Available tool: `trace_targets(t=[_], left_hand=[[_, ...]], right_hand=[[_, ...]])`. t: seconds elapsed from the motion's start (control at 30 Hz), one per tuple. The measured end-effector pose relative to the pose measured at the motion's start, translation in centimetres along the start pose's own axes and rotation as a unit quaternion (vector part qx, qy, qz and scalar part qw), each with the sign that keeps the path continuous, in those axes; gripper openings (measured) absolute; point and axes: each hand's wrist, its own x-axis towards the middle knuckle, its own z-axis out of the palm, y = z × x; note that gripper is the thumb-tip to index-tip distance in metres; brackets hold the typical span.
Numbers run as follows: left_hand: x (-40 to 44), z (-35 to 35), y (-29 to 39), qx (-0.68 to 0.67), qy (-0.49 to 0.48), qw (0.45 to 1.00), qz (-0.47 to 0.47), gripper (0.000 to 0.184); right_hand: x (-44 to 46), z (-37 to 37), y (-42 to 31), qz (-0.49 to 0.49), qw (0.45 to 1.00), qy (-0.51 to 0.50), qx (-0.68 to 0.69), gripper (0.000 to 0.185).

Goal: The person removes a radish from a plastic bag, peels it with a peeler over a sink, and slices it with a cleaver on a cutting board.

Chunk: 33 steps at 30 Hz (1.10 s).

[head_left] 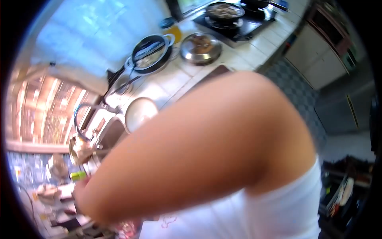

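Note:
My bare right arm crosses the view from its white sleeve to the lower left and covers much of the counter. At its far end, my right hand [81, 189] is small, blurred and mostly hidden behind the forearm. Its fingers cannot be made out. A bright green object [78, 175] shows right beside the hand; whether the hand touches it, I cannot tell. Just beyond are a sink [112, 133] with a curved faucet [76, 115] and a metal pot [58, 166]. Nowhere does my left hand appear.
A pale round bowl or plate [140, 111] sits by the sink. Farther along the tiled counter stand a two-handled pan [154, 65], a metal lid [201, 49] and a yellow jar [174, 32]. A pan of food [225, 11] rests on the stove [254, 27]. Cabinets [308, 55] line the right.

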Motion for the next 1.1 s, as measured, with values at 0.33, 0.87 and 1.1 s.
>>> trace_targets(t=[0.33, 0.87, 1.1], left_hand=[[0.0, -4.6, 0.7, -0.037, 0.029, 0.997, 0.058, 0.052], [-14.0, -18.4, -5.7, -0.14, 0.374, 0.91, 0.107, 0.052], [-19.4, -28.5, -7.9, -0.214, 0.369, 0.889, 0.169, 0.052]], right_hand=[[-15.1, 10.2, 9.1, 0.359, 0.913, 0.078, 0.177, 0.015], [5.3, 21.9, 1.4, 0.283, 0.893, -0.074, 0.343, 0.02], [19.7, 27.6, -5.9, 0.207, 0.911, -0.076, 0.348, 0.018]])
